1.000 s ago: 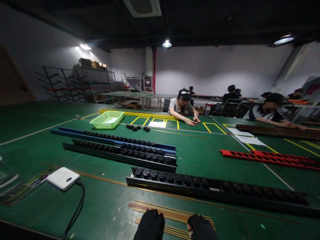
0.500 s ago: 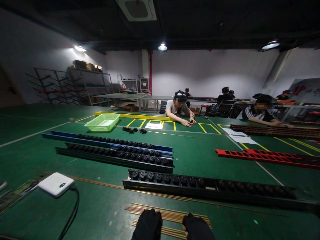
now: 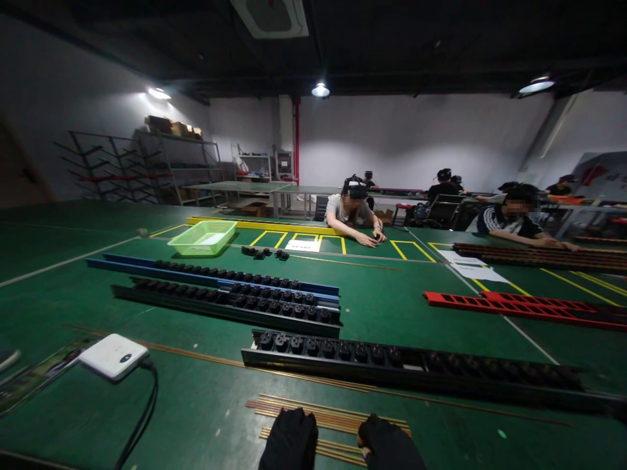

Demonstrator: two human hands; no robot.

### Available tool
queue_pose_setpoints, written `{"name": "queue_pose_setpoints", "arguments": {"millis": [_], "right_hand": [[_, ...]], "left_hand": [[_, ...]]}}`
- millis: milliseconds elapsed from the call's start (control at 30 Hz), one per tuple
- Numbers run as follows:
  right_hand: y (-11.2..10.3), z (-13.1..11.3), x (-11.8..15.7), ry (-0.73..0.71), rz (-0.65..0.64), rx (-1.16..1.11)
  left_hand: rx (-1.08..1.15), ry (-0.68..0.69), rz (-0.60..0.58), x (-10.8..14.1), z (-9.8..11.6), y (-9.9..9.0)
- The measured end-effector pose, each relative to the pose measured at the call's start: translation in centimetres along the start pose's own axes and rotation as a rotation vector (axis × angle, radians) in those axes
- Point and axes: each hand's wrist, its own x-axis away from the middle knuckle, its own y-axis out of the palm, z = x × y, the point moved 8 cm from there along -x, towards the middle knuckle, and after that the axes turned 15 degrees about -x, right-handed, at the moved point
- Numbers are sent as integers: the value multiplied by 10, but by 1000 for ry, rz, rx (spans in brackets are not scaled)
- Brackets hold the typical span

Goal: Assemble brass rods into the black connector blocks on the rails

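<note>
Both hands wear black gloves at the bottom of the view. My left hand (image 3: 290, 438) rests over the thin brass-coloured rods (image 3: 337, 418), its fingers curled down on them. My right hand (image 3: 386, 442) lies on the right part of the same rods, fingers bent, near the ends of a shorter lower group (image 3: 337, 450). Whether either hand grips a rod is hidden under the fingers. Just beyond lies a long black rail (image 3: 304, 364) filled with a row of black sockets (image 3: 343, 351).
Blue (image 3: 122, 264) and black rails with sockets lie further left, before a green basket (image 3: 203, 238). A white device (image 3: 113, 356) with a cable sits at left. Red rails (image 3: 455, 300) lie at right. A person (image 3: 350, 212) leans on the table's far side.
The view has shifted very slightly. Both hands stay in nearly the same place over the rods.
</note>
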Motion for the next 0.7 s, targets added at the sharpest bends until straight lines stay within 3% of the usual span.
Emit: {"name": "queue_pose_setpoints", "arguments": {"millis": [133, 233, 467, 700], "right_hand": [[-11, 2, -18, -22, 97, -8], [-8, 2, -34, -1, 111, -2], [12, 17, -48, 87, 44, 28], [-1, 17, -45, 173, -60, -18]], "left_hand": [[-42, 12, 29, 10, 4, 1], [-103, 2, -30, 13, 8, 1], [-71, -29, -85, -10, 4, -13], [32, -81, -42, -30, -4, -21]]}}
